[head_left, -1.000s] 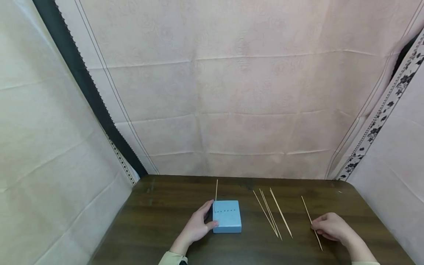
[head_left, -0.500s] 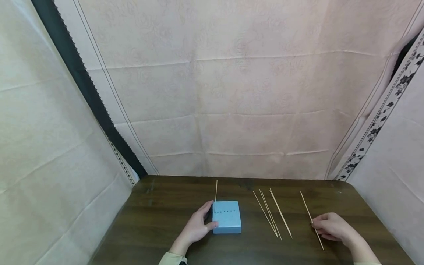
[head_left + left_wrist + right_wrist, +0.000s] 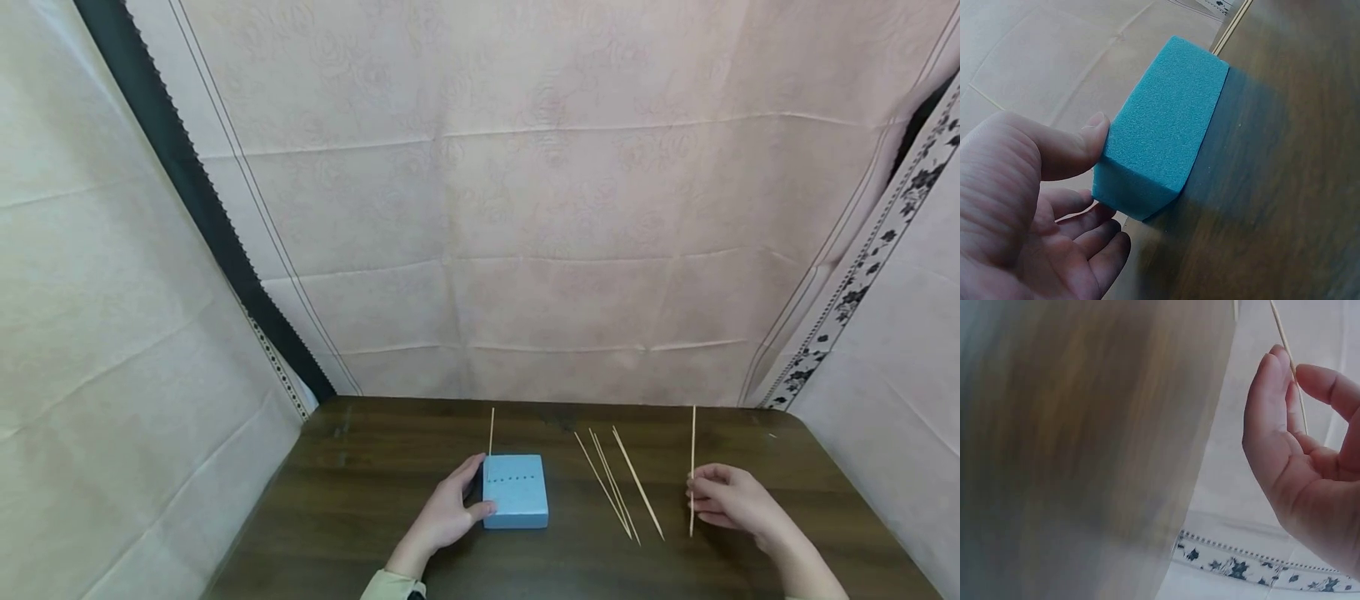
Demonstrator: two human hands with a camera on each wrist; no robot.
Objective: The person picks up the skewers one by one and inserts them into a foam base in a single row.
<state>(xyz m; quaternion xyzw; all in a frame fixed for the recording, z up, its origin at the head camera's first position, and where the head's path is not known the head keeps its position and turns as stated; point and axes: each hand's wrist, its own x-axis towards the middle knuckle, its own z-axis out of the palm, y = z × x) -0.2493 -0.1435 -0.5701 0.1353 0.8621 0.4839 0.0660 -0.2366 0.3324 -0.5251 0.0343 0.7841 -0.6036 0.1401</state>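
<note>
On the table's left half sits a light blue foam block [image 3: 517, 504] with a row of small dark holes across its top. One thin bamboo skewer [image 3: 492, 432] stands up from its left end. My left hand [image 3: 444, 518] grips the block's left side, and the left wrist view shows the thumb against the foam [image 3: 1163, 112] with the other fingers below. Over at the right, my right hand [image 3: 735, 502] pinches a second skewer [image 3: 693, 437] between thumb and fingertips, holding it nearly upright. The right wrist view has this skewer [image 3: 1281, 328] running past the fingertips.
Several loose skewers [image 3: 638, 483] lie slanted on the dark wooden table [image 3: 360, 508], between the block and my right hand. Pale cloth [image 3: 525, 250] hangs behind the table's far edge, with more cloth at the left [image 3: 127, 350] and right sides.
My right hand has lifted its skewer, moved slightly left and away from me, and turned the skewer from slanted to nearly upright. The left hand and the block stay in place.
</note>
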